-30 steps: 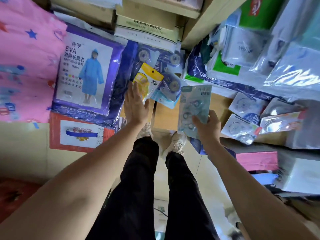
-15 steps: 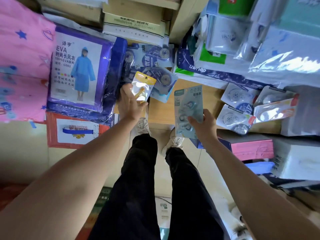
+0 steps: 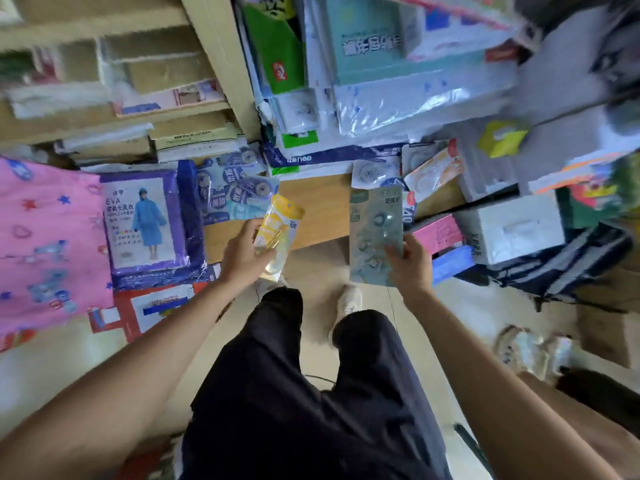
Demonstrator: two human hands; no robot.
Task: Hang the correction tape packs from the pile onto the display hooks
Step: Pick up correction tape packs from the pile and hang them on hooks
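My left hand (image 3: 242,254) grips a small yellow correction tape pack (image 3: 278,233) lifted clear of the wooden shelf (image 3: 318,206). My right hand (image 3: 410,265) holds a larger pale green multi-pack of correction tape (image 3: 375,233) by its lower right corner, upright in front of me. A pile of blue correction tape packs (image 3: 235,192) lies on the shelf just behind my left hand. More white and orange packs (image 3: 415,171) lie to the right on the shelf. No display hook is visible.
A purple raincoat package (image 3: 145,223) and pink patterned packages (image 3: 48,244) sit on the left. Stacked paper reams and boxes (image 3: 381,98) fill the back. White boxes (image 3: 512,226) and a pink box (image 3: 438,233) crowd the right. Another person's sandalled foot (image 3: 530,348) stands on the floor at right.
My left hand took the yellow pack from the pile and lifted it off the shelf. The view swung up and to the right; my right hand kept its green pack.
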